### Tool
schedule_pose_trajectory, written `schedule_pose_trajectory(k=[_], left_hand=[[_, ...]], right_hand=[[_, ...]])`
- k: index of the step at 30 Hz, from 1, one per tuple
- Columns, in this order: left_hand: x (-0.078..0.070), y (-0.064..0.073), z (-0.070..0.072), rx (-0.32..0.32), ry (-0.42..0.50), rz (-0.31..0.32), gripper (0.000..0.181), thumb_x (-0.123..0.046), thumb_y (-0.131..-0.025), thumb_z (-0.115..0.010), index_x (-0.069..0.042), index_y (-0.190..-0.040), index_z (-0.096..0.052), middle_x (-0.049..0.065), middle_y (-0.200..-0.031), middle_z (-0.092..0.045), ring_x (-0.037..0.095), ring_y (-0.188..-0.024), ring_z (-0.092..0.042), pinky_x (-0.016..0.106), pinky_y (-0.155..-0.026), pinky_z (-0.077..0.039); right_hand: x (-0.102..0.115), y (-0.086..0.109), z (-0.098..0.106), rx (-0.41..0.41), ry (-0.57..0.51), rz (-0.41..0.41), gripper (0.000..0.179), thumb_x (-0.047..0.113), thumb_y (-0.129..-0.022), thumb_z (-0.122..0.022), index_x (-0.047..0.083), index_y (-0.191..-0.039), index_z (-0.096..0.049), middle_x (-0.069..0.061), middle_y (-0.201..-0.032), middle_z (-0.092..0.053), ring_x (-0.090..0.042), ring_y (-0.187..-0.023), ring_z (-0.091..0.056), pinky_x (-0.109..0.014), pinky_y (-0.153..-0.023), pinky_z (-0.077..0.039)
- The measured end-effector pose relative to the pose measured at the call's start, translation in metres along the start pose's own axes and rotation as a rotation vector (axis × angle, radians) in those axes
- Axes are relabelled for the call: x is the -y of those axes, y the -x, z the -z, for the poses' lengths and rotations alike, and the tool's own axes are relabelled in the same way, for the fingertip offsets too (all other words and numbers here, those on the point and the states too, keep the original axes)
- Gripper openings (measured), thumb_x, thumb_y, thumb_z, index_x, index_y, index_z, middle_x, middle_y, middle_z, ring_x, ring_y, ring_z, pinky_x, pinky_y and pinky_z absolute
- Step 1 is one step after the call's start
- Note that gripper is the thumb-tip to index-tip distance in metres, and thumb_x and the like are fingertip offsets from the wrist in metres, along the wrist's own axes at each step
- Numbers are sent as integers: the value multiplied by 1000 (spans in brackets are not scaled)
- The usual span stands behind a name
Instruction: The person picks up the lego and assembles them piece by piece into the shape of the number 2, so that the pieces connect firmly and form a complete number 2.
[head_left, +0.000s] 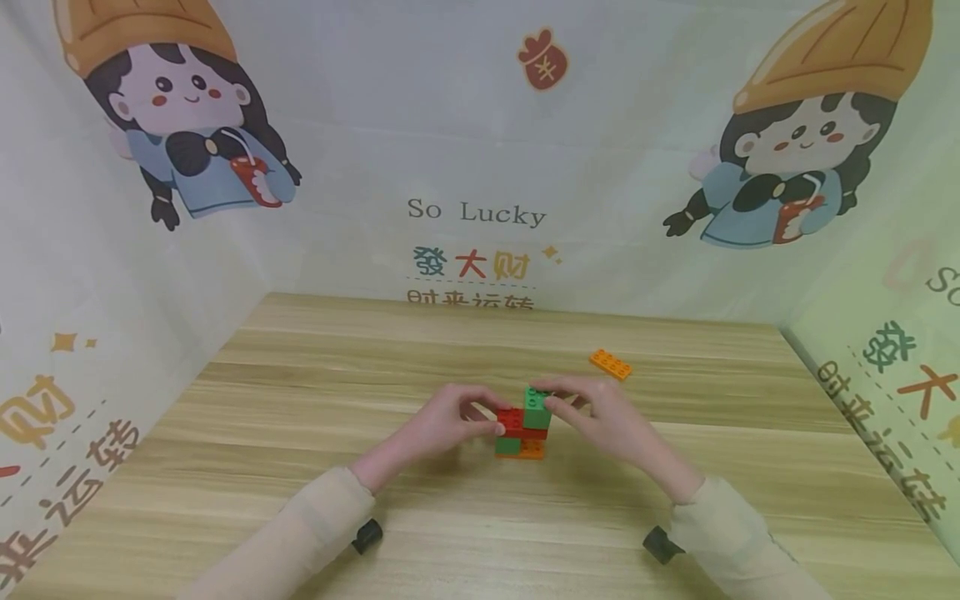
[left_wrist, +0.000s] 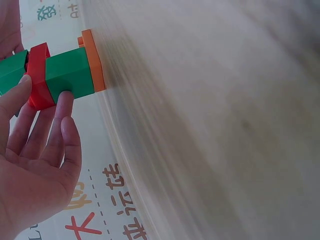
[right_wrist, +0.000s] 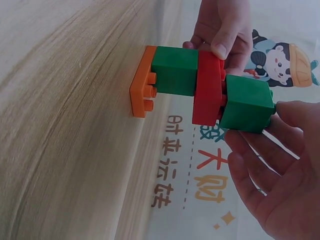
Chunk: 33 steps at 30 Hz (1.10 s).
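Note:
A small brick stack stands on the wooden table. Its base is a flat orange brick (right_wrist: 138, 92), with a green block (right_wrist: 175, 70) on one end. Across that block lies a red brick (right_wrist: 207, 90). Another green block (head_left: 536, 414) is over the red brick's right end, and red studs show between them in the right wrist view. My left hand (head_left: 457, 412) holds the red brick's left end, thumb in front, one fingertip at the lower green block. With thumb and fingers, my right hand (head_left: 600, 408) pinches the upper green block.
A loose flat orange brick (head_left: 611, 363) with studs up lies behind my right hand. The wooden table (head_left: 300, 367) meets printed cloth walls (head_left: 360, 125) at the back and sides. Dark cylindrical pieces (head_left: 367, 536) stick out below both sleeves.

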<state>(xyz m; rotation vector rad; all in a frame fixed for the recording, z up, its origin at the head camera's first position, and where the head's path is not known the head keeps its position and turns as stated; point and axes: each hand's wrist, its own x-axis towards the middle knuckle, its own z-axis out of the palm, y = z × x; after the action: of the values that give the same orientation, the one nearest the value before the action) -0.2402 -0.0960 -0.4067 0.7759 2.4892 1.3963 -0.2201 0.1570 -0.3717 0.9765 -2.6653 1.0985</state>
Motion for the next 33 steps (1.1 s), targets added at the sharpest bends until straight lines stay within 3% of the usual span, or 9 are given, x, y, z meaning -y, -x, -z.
schedule_pose_trajectory(k=[33], left_hand=[[1, 0, 0, 3, 14, 14, 26, -12, -88, -74, -11, -113, -71, 10, -119, -72, 16, -88, -73, 28, -75, -57]], right_hand=[[2, -3, 3, 39, 65, 61, 30, 13, -95, -64, 5, -124, -67, -13, -123, -71, -20, -93, -73, -22, -76, -58]])
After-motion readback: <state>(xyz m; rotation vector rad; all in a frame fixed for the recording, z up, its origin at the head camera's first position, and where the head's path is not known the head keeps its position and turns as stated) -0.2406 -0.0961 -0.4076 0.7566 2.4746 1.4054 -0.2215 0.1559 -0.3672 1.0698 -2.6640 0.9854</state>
